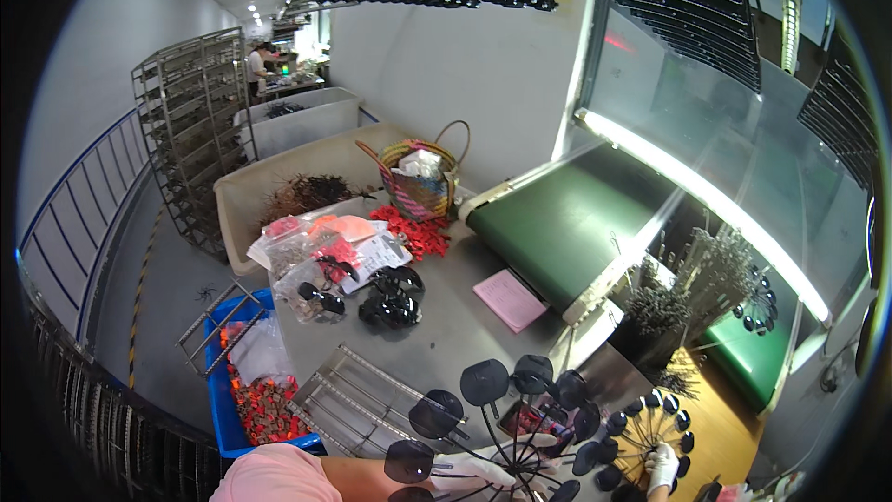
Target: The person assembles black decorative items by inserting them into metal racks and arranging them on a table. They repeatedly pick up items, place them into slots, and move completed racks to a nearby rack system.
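Observation:
My left hand [474, 471], in a white glove, reaches in from the lower edge below a pink sleeve. It is closed at the middle of a spoked wire holder with glossy black lens-shaped pieces [484, 382] at its tips; the spokes partly hide the fingers. My right hand does not show for certain. Farther right, a smaller white-gloved hand [662, 467], seemingly a co-worker's, is at a second spoked holder [654, 423] over a yellow tabletop [720, 400]. A metal wire rack [372, 400] lies on the grey table just left of my holder.
On the grey table [437, 335] are bagged black pieces [390, 309], red parts [413, 232], a pink pad [510, 300] and a woven basket [418, 181]. A blue bin [223, 409] stands left. A green conveyor [576, 223] and dark bristly bundles [655, 316] are right. Racks hang overhead.

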`<state>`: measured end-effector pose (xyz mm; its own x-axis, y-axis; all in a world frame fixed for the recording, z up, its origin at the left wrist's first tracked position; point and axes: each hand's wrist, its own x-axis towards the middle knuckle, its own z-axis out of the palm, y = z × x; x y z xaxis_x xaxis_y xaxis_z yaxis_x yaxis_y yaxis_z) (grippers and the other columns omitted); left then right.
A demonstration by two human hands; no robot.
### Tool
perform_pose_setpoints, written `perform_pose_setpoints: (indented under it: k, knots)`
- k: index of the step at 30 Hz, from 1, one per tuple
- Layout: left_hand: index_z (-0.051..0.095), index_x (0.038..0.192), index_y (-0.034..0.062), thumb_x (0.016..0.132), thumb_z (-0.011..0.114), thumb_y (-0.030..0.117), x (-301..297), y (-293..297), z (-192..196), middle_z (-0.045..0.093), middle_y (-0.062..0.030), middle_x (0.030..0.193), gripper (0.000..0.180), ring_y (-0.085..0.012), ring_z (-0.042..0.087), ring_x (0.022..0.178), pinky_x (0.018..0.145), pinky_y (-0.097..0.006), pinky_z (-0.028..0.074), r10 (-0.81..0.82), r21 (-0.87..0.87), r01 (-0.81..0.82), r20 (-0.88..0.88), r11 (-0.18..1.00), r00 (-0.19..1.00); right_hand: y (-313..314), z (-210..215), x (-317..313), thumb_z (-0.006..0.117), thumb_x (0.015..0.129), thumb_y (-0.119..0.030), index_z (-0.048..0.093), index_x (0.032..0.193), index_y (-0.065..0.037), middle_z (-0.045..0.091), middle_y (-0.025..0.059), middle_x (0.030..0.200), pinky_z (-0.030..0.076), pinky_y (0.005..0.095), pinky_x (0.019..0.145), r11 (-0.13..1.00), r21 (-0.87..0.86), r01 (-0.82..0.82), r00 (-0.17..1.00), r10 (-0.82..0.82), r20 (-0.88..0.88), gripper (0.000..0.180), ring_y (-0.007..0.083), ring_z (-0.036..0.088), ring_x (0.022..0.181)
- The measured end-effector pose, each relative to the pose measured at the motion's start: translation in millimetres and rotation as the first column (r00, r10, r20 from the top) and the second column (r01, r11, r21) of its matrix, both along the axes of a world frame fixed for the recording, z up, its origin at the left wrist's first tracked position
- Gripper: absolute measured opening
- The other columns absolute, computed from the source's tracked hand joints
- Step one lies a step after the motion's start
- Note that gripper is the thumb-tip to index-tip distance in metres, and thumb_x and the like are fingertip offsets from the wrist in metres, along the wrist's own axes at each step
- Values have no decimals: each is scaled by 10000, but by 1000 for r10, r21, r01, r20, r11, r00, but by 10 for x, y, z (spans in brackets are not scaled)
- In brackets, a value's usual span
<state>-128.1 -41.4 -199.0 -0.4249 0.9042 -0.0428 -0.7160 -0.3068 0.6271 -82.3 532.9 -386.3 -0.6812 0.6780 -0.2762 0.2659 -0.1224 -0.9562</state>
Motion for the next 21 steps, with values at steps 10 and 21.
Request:
perform_pose_setpoints:
  k: [10, 21]
  knots:
    - [514, 1212, -7, 925, 661, 163, 35, 67, -263, 653, -155, 1209, 365, -206, 598, 1078, 916, -337, 474, 45, 20, -48, 128, 999, 991, -1456, 1565, 890, 625, 983, -70, 684, 938, -27, 604, -9, 720, 377, 248, 541, 857, 393, 334, 938, -260, -229, 85, 63, 482, 595]
    - [203, 1599, 63, 856, 744, 287, 722, 114, 214, 504, -179, 1462, 946, -306, 529, 1319, 1091, -438, 442, -228, 63, 227, 14, 972, 973, -4622, 2868, 1853, 666, 968, -26, 665, 1095, 3, 676, 35, 765, 508, 230, 557, 975, 205, 84, 942, -10, -336, 130, 76, 628, 615]
